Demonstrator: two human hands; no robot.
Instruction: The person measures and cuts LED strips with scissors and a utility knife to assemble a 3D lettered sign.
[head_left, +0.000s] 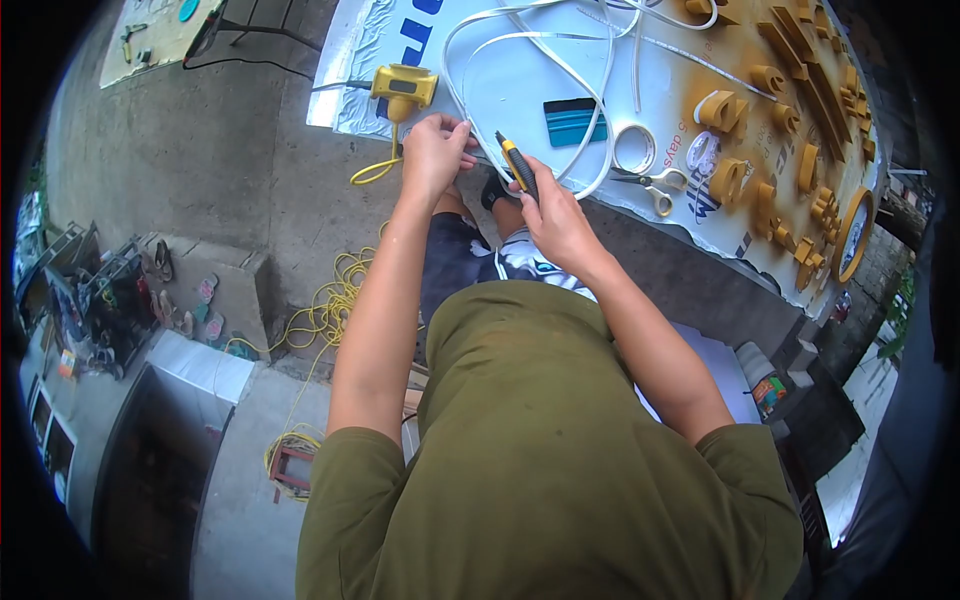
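Note:
My left hand (437, 150) is at the table's near edge, its thumb and fingers pinched together; what they hold is too small to make out. In my right hand (552, 212) is a yellow and black utility knife (517, 163), its tip pointing up and left. White flexible strip (462, 92) lies in loops on the covered table (500, 75) and passes behind the knife. Just beyond the knife is a teal squeegee (575, 121). A yellow power outlet box (404, 88) sits beyond my left hand.
Right of the squeegee are a tape roll (634, 149) and scissors (655, 187). Brown letter pieces (728, 180) cover the table's right side. Yellow cord (335, 300) lies tangled on the floor. A second table (160, 30) stands at the upper left.

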